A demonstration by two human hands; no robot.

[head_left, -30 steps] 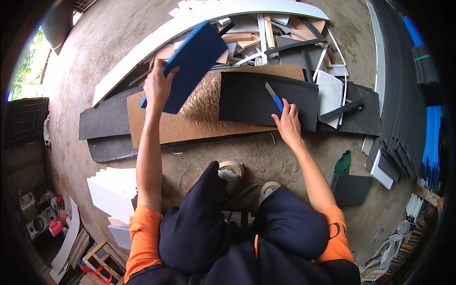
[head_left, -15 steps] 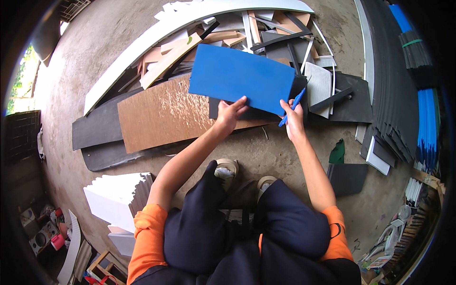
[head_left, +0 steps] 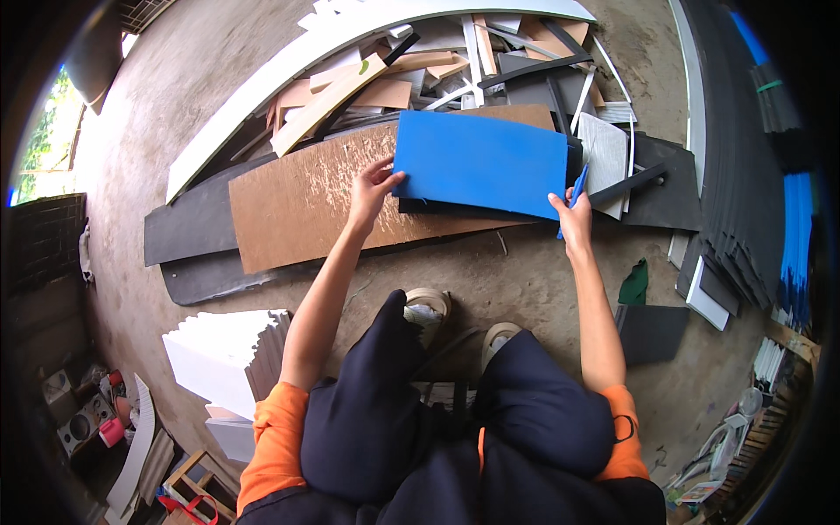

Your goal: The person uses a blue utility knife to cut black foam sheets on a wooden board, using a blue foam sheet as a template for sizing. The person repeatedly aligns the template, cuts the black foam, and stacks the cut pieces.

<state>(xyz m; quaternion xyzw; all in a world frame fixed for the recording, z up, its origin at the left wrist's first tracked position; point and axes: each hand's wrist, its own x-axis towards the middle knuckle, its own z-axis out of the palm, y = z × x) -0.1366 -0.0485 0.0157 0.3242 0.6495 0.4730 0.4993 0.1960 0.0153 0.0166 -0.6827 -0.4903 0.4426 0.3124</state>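
Observation:
A flat blue rectangular sheet point(head_left: 481, 162) is above the brown board point(head_left: 302, 206). My left hand point(head_left: 374, 188) pinches its left edge near the lower corner, thumb and fingers closed on it. At the sheet's lower right corner is my right hand point(head_left: 574, 219), with its thumb against the edge. The same hand grips a slim blue pen-shaped tool point(head_left: 578, 185) with a thin tip pointing away from me; its exact kind is unclear. A dark sheet point(head_left: 429, 208) shows just under the blue one.
Beyond the board lies a heap of offcuts point(head_left: 420, 74), bounded by a long curved white strip point(head_left: 262, 96). Stacked white sheets point(head_left: 223, 359) stand at left. Dark sheets point(head_left: 735, 166) and blue sheets point(head_left: 796, 245) line the right. A green scrap point(head_left: 633, 282) lies near a dark piece point(head_left: 652, 332).
The blue sheet has shifted right and turned more level. My left hand has moved from its lower edge to its left edge. My right hand has moved right with the tool, now more upright.

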